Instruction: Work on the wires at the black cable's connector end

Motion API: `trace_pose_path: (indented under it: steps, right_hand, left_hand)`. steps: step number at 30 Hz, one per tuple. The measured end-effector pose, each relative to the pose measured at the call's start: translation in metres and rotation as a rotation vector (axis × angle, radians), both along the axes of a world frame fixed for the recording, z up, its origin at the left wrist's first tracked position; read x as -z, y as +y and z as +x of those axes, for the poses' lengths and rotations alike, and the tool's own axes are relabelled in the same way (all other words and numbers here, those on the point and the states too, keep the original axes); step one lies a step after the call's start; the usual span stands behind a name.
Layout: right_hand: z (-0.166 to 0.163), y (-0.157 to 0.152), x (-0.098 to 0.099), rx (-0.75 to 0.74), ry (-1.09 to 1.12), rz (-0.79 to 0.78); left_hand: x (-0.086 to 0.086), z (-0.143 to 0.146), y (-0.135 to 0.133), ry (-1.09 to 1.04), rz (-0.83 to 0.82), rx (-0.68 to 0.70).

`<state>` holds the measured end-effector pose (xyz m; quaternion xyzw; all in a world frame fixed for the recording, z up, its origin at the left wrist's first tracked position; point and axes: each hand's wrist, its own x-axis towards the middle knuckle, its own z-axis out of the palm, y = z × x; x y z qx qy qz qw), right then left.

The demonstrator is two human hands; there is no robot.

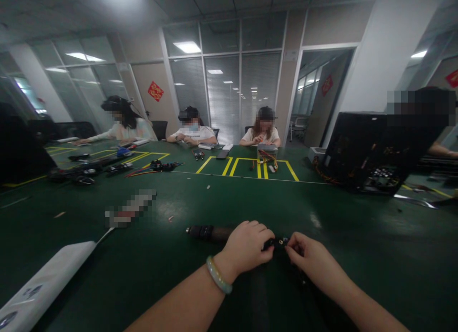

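Observation:
My left hand (246, 246) is closed around a dark cylindrical tool (211, 233) that lies on the green table (179, 198); its left end sticks out past my fingers. A pale green bangle (218, 274) sits on that wrist. My right hand (311, 258) pinches a small dark part (281, 241) at the tool's right end, fingertips nearly touching those of the left hand. What the small part is cannot be made out.
A white flat device (46, 284) with a cable lies at the near left. An open black computer case (368, 153) stands at the right. Three people sit across the table, by cables and tools (153, 167) and yellow tape marks (246, 167). Another person is at far right.

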<state>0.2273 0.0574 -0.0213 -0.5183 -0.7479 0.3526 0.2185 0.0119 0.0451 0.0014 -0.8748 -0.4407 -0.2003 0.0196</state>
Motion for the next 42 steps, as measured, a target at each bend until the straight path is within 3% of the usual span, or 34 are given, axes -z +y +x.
trace_pose_path:
  steps: [16, 24, 36, 42]
  right_hand:
    - [-0.001, -0.003, -0.005, -0.023, -0.107, 0.134]
    - [-0.008, -0.01, -0.008, -0.044, -0.054, 0.112]
    - [-0.004, -0.012, -0.02, -0.07, -0.09, 0.147]
    - [-0.005, -0.011, -0.017, -0.073, -0.1, 0.135]
  left_hand:
    - [-0.003, 0.018, -0.013, 0.001, -0.034, -0.065]
    - [-0.007, 0.008, -0.014, -0.008, -0.052, -0.016]
    - [-0.005, 0.013, -0.017, -0.018, -0.084, -0.07]
    - [-0.003, 0.012, -0.015, -0.052, -0.081, -0.067]
